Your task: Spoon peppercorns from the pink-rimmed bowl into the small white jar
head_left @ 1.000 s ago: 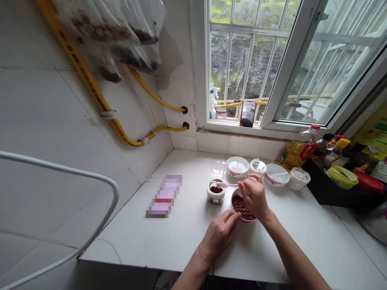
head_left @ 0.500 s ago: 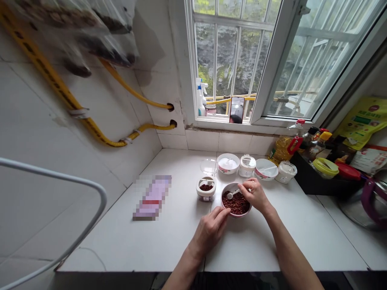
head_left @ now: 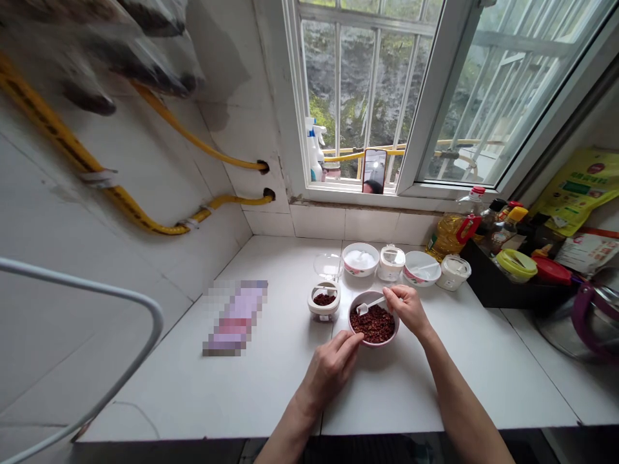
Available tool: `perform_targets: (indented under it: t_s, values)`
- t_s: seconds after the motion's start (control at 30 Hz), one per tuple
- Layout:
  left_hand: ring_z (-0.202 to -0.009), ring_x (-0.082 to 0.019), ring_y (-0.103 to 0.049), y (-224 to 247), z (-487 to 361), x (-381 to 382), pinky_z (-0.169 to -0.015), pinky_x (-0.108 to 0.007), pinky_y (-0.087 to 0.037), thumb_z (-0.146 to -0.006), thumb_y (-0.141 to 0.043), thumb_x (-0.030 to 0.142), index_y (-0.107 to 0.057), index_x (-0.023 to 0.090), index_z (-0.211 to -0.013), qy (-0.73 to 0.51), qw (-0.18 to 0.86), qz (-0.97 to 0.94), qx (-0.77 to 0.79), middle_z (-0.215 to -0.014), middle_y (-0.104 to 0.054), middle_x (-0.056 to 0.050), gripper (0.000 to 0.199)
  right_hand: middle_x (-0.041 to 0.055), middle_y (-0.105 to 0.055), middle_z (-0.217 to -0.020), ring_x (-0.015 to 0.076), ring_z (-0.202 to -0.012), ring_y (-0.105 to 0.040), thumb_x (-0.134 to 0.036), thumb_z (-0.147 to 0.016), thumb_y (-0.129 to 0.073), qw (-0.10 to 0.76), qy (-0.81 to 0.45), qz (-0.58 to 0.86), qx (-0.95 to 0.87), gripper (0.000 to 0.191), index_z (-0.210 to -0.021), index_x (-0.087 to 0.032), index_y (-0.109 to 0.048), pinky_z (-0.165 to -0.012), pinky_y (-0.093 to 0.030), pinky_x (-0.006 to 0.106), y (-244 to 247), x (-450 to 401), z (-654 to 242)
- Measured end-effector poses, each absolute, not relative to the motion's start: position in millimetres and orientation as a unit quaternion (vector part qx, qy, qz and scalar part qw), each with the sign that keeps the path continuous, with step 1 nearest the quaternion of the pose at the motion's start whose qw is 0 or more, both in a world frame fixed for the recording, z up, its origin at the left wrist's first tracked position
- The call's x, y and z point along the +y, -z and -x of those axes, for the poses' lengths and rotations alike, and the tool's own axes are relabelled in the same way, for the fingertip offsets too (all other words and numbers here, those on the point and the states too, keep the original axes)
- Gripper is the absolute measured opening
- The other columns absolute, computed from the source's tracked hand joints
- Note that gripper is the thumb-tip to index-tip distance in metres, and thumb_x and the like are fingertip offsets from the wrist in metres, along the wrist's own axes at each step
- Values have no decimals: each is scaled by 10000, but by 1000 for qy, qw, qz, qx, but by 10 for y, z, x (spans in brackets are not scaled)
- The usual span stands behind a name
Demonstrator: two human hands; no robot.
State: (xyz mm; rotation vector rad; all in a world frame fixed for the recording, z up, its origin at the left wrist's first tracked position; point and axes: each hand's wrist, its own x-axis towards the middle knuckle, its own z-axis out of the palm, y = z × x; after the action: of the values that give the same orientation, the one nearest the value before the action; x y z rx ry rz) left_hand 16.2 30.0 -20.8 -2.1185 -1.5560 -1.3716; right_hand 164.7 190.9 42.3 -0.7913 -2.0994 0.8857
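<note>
A bowl [head_left: 354, 322] of dark red grains that look like Sichuan peppercorns [head_left: 377, 325] stands on the white counter. My left hand [head_left: 331, 364] pinches its near-left rim between thumb and fingers. Between the closed fingers of my right hand [head_left: 409, 309] is the handle of a small white spoon [head_left: 370, 305], its scoop low over the grains at the bowl's left side. Left of the bowl stands a clear seasoning jar [head_left: 324, 310] with a white collar, partly filled with the same grains; its transparent lid [head_left: 328, 265] is flipped up behind.
Two patterned bowls [head_left: 422, 274] and two white-lidded jars [head_left: 453, 273] line the back. An oil bottle [head_left: 452, 229] and a black seasoning rack [head_left: 493, 283] stand right, beside a pot [head_left: 565, 328]. A blurred purple packet [head_left: 236, 319] lies left. A phone [head_left: 374, 171] leans at the window.
The spoon has turned in my right hand, and its scoop has shifted slightly within the bowl. My left hand keeps its grip on the rim. The whole view has shifted a little.
</note>
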Motion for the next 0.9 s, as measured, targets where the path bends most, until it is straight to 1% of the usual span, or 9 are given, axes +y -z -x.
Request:
perform_targets:
  t_s: [0.13, 0.33, 0.53, 0.67, 0.8, 0.9]
  values:
    - [-805, -155, -689, 211, -161, 304, -687, -217, -570, -983, -435, 122, -590, 164, -1171, 463, 95, 713, -517, -923, -677, -75, 246, -9, -493, -436, 117, -449, -438, -507, -850, -533, 353, -421, 323, -770, 520, -434, -208, -446, -515, -369, 259, -420, 1908, -1638]
    - [-807, -151, -688, 219, -162, 299, -686, -214, -569, -985, -421, 114, -588, 170, -1173, 457, 84, 711, -528, -927, -678, -77, 258, -4, -497, -423, 124, -442, -444, -569, -812, -568, 371, -481, 331, -722, 536, -429, -205, -478, -526, -401, 271, -395, 1951, -1631]
    - [-803, -153, -686, 212, -165, 293, -689, -220, -570, -973, -416, 101, -587, 167, -1197, 458, 84, 712, -525, -916, -677, -81, 290, -2, -502, -433, 127, -452, -457, -600, -818, -573, 376, -495, 326, -712, 557, -440, -201, -485, -538, -413, 275, -400, 1929, -1606]
    - [-777, -154, -687, 198, -173, 287, -673, -226, -573, -976, -417, 111, -587, 167, -1178, 451, 77, 709, -537, -918, -682, -82, 270, 3, -508, -438, 132, -458, -474, -626, -831, -550, 389, -503, 326, -699, 567, -459, -203, -486, -545, -429, 278, -394, 1899, -1551]
    - [-778, -159, -691, 193, -179, 285, -672, -230, -576, -976, -417, 113, -588, 165, -1162, 455, 80, 711, -531, -911, -681, -82, 258, 5, -514, -453, 134, -473, -487, -647, -858, -506, 409, -479, 323, -706, 579, -480, -211, -462, -553, -442, 275, -444, 1873, -1432]
    - [-775, -158, -687, 188, -183, 283, -675, -231, -571, -977, -420, 114, -583, 166, -1168, 457, 68, 707, -535, -914, -676, -81, 257, 3, -516, -480, 133, -489, -483, -609, -905, -461, 408, -448, 308, -734, 557, -514, -213, -470, -546, -427, 265, -552, 1822, -1300]
